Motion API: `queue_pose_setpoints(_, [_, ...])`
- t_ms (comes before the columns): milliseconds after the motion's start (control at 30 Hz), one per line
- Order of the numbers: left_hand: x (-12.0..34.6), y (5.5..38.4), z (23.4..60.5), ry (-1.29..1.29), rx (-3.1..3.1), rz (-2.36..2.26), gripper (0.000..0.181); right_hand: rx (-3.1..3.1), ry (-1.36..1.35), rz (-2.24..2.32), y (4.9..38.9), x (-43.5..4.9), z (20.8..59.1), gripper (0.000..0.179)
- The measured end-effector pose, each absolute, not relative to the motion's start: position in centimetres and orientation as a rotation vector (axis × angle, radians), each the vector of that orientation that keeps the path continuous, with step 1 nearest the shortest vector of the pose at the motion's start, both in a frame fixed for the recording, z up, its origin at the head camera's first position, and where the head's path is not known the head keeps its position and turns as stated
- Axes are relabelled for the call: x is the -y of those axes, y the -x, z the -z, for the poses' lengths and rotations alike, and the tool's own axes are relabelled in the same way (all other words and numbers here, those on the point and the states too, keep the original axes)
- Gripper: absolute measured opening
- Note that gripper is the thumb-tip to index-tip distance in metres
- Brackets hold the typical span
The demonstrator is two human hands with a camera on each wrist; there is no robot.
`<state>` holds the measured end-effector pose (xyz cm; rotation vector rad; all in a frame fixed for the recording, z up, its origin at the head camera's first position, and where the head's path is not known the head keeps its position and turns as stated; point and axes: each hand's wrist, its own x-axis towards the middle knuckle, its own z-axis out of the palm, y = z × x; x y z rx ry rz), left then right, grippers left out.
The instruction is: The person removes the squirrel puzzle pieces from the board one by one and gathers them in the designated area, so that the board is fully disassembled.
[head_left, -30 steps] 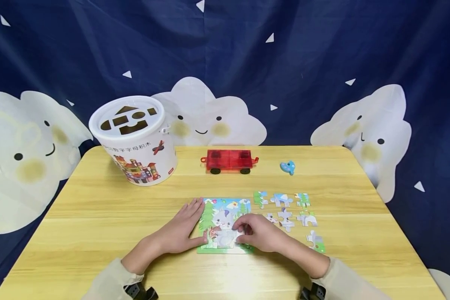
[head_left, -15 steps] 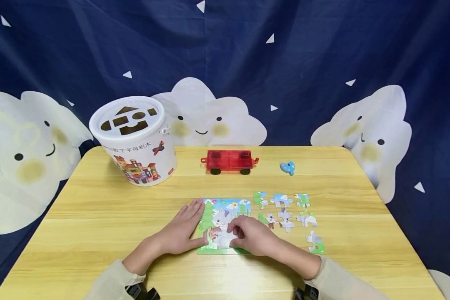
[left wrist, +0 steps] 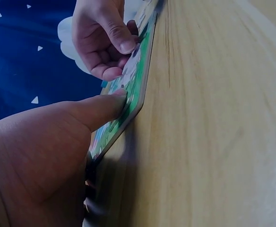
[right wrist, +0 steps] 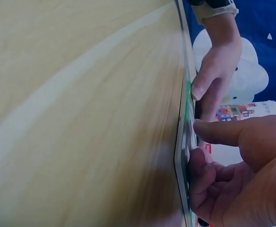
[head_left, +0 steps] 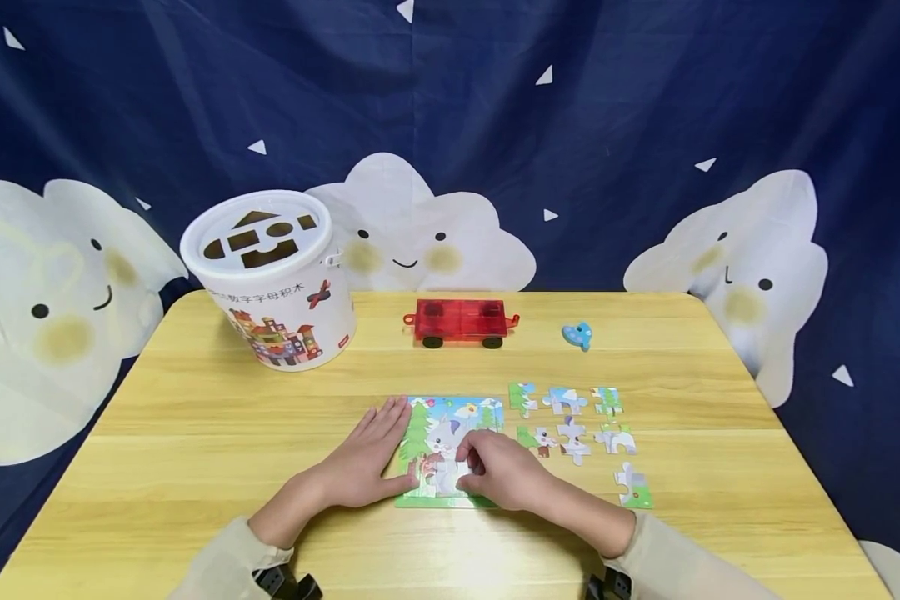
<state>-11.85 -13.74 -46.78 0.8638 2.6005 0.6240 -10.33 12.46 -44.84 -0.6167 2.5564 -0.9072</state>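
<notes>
A jigsaw board (head_left: 429,502) with a picture of a grey animal among green trees lies flat on the table. My left hand (head_left: 363,462) rests at its left side, fingers straight along the edge, and the thumb presses on the lower left of the picture. Over the lower right part is my right hand (head_left: 508,471), its thumb and curled forefinger pinching a pale grey puzzle piece (head_left: 461,469) at the board's surface. That piece is mostly hidden by the fingers. In the right wrist view, the thumb and forefinger (right wrist: 197,158) are close against the board.
Several loose puzzle pieces (head_left: 572,440) lie to the right of the board. Behind are a red toy wagon (head_left: 459,321), a small blue toy (head_left: 577,335) and a white block bucket (head_left: 285,292) with a shape-cut lid. A dark blue cloud-print curtain (head_left: 480,100) hangs behind the table.
My right hand has shifted slightly left and down over the board, uncovering more of a loose piece to its right. It barely moves in the last half second. My left hand stays put.
</notes>
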Motion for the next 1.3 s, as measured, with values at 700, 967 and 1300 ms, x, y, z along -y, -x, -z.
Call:
queue_pose_setpoints(700, [13.6,11.7,46.4,-0.846,-2.589,-0.639,0.097,-2.539,0.659,1.029,10.6,-12.8,45.0,0.016])
queue_pose_setpoints(967, [13.6,11.8,46.2,-0.847,-2.585,-0.637,0.097,-2.460,0.695,1.191,10.9,-14.1,44.6,0.010])
queue_pose_setpoints(1300, [13.6,11.8,46.4,-0.839,-2.588,-0.621,0.096,-2.396,0.639,1.273,11.2,-17.3,43.6,0.013])
